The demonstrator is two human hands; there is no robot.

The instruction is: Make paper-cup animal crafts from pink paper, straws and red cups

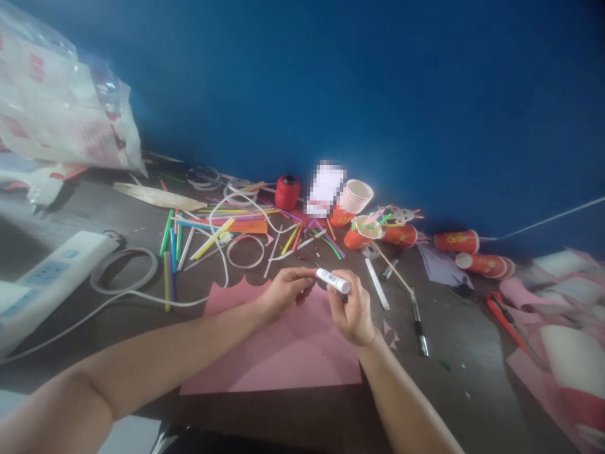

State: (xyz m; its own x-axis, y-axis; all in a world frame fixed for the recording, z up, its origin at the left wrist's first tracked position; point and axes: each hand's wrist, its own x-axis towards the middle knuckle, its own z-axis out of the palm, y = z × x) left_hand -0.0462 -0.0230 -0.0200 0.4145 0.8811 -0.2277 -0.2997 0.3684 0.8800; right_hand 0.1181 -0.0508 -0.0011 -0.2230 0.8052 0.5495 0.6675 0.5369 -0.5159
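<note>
Dark tabletop (454, 384) supports flat pink paper (265, 366); right hand (352, 309) grips white cylindrical plastic tube (333, 280), angled to reach left hand (286, 290) (fingers bent, grip unclear).

Craft workspace, dark tabletop (449, 391), coloured strips (213, 239), paper cups (456, 241), pink paper (283, 353), red spool (287, 194)

White tube (333, 280) with dark print, pink paper sheet (283, 359), straws (215, 238) in yellow, green, blue and purple, red spool (287, 195) with black top — red cups (456, 241) with yellow print, dark grey-brown tabletop (454, 331), plain deep-blue wall (331, 82)
</note>
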